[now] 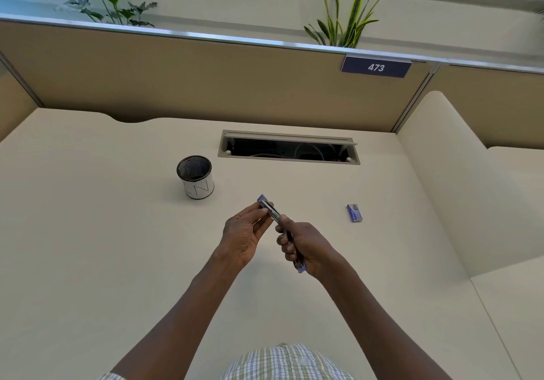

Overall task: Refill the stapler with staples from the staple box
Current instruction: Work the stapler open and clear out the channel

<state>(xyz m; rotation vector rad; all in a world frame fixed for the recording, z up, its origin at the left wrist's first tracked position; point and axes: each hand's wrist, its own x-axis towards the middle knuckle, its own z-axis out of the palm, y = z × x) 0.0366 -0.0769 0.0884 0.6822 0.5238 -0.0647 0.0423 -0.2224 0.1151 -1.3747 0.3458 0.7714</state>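
Your right hand [306,245] grips the stapler [275,216] around its near half, fingers curled round the body, thumb side up. The stapler is held above the surface [88,247], not resting on it; it slants from your right palm up and away toward your left. A bit of purple shows at its near end below your right palm, and another at the far tip.

Your left hand [243,240] sits just left of the right one, palm turned toward it. Its fingers are nearly straight and reach the far end of the stapler, fingertips touching the metal part there. Whether they pinch it or only rest against it, you cannot tell from this angle. Whether the stapler's top is swung open is also unclear; the metal rail looks exposed along the upper side.

The staple box [354,212] lies flat on the surface, well off to the right of your right hand and slightly farther away. It is small, purple, and neither hand touches it.

Beyond your left hand and to its left stands a mesh pen cup [195,180], upright. Farther out, past both hands, a cable hatch [288,147] in the surface stands open.
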